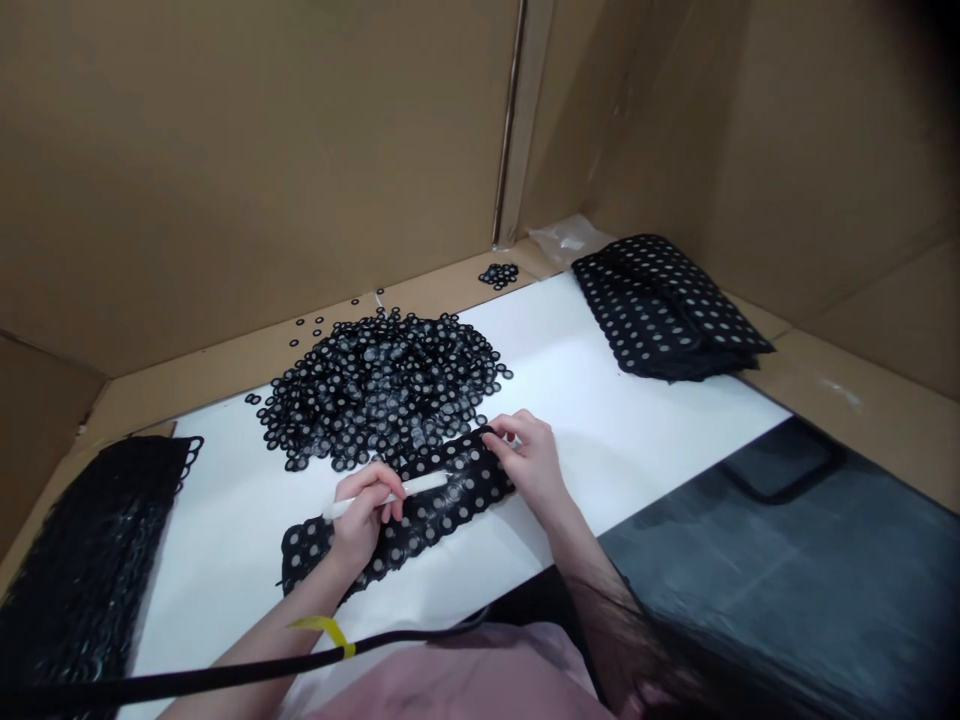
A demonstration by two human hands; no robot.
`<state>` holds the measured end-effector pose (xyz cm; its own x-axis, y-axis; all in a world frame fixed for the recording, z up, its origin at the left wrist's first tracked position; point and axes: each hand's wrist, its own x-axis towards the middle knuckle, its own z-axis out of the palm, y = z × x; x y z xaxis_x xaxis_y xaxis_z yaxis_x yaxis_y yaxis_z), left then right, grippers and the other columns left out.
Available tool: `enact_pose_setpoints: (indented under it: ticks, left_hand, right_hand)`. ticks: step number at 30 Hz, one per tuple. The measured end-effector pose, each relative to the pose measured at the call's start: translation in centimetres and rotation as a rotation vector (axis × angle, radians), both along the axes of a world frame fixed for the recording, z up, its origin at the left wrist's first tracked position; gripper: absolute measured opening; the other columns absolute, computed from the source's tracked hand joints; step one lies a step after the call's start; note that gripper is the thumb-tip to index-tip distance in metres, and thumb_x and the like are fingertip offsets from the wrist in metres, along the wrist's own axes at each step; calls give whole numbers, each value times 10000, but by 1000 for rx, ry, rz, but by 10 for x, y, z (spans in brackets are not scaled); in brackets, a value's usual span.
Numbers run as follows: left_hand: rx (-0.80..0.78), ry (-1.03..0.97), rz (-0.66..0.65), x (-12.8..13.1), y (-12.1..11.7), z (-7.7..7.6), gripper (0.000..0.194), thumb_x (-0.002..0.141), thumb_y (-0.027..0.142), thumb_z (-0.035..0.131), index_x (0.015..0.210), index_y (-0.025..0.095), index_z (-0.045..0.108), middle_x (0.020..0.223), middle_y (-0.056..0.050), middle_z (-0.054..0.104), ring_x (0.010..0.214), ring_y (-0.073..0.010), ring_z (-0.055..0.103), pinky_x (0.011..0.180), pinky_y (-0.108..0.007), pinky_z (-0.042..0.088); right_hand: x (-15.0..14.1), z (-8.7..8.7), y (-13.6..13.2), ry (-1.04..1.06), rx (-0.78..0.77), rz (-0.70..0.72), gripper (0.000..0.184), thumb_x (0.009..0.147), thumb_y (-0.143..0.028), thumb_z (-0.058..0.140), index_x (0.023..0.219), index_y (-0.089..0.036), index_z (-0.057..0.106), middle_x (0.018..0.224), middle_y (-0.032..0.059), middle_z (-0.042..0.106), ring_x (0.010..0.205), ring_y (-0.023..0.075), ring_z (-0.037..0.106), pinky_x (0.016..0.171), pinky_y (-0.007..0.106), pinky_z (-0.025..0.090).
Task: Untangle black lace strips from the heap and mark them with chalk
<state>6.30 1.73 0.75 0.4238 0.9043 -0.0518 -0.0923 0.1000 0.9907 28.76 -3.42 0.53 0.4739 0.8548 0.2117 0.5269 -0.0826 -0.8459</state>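
Note:
A black sheet with rows of pale round spots (420,522) lies slanted across the white board in front of me. My left hand (365,510) is closed around a white pen-like tool (426,484), whose tip points right, at the middle of the sheet. At the sheet's far right corner, my right hand (525,455) pinches its edge between thumb and fingers. Whether a loose ring is also between those fingertips I cannot tell. Just beyond the sheet is a large heap of small black rings with pale centres (382,380).
A stack of folded black spotted sheets (664,310) lies at the back right, by a clear plastic bag (570,240). Shiny black strips (82,560) cover the left side. A few rings (499,275) sit near the cardboard wall (262,150). A black cable (247,670) crosses low in front.

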Motion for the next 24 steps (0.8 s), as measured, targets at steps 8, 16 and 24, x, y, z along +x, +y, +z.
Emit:
enact_pose_setpoints:
  ticks: [8,16,24]
  left_hand:
    - [49,87,-77,-1,-1,-4,189,778,195,467,673,146,616,515,-6,564,469,-109,444,458,-223,315]
    - [222,286,-301,5,0,2,207,830,228,454,763,155,635,653,-22,603,640,-140,537,608,-241,415]
    - [-2,-35,-65,-2,2,0,187,694,209,469,553,141,572,414,-17,514,367,-98,392,387,-223,251]
  right_hand:
    - [-2,2,-1,2,22,-1,99,739,-219,581,656,-212,633,652,10,557,676,166,523,702,319,385]
    - [-7,13,-2,8,133,73,106,741,-190,582,663,-219,648,668,9,613,724,178,548,796,370,371]
    - [1,3,0,59,35,-24,85,715,-228,594,650,-206,646,643,12,566,660,166,521,686,313,398]
